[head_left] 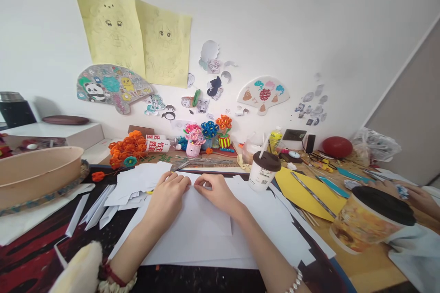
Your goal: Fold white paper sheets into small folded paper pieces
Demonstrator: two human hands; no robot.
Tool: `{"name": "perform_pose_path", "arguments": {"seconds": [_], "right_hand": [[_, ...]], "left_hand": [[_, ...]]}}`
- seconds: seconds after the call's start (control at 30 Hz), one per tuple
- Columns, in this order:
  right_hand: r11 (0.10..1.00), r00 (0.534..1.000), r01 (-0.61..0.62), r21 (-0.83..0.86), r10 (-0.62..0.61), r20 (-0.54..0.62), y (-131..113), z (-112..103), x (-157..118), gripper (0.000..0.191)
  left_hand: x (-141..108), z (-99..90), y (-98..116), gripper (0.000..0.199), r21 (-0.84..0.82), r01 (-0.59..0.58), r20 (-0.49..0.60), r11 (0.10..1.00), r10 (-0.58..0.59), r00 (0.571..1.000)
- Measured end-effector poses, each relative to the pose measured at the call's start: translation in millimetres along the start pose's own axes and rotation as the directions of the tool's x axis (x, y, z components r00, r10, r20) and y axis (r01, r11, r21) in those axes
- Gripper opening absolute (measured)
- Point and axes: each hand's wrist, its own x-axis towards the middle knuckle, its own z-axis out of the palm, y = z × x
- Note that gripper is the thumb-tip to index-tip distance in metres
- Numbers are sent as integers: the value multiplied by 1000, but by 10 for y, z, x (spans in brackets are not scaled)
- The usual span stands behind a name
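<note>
A sheet of white paper (202,219) lies on larger white sheets (192,255) in front of me. My left hand (173,191) rests at its far edge, fingers curled down and pressed together on the paper. Close beside it, my right hand (213,188) pinches the same edge between thumb and forefinger. The left fingertips are partly hidden under the hand. Left of my hands is a pile of cut white paper pieces (134,184), with folded paper strips (98,208) next to it. Scissors (181,165) lie just beyond the left hand.
A lidded white cup with a straw (263,175) stands right of my hands. Farther right are yellow card (305,192) and a large patterned cup (367,219). Another person's hands (409,194) are at the right edge. A beige basin (34,174) stands left; flower pots (193,146) line the wall.
</note>
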Motion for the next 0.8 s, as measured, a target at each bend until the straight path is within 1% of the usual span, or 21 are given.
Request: {"name": "perform_pose_path", "arguments": {"seconds": [0.2,0.33,0.43,0.53,0.67,0.8], "right_hand": [[1000,1000,-2,-1,2,0,38,-37,1,10],[1000,999,-25,6,25,28,60,-62,7,9],[998,995,-68,9,67,69,58,-90,7,9],[994,989,-94,46,88,121,72,-116,3,9],[986,975,-117,120,91,202,121,-117,-7,8],[988,957,-95,118,59,283,110,-115,-15,11]], "left_hand": [[2,-19,-25,27,10,23,-44,1000,-22,999],[4,-28,-50,29,14,35,-56,999,-35,998],[3,-46,-55,29,15,43,-56,999,-43,998],[1,-65,-58,29,11,41,-70,999,-40,997],[-2,-64,-74,30,10,28,-76,1000,-27,997],[-2,-47,-88,29,19,0,-41,1000,1,999]]}}
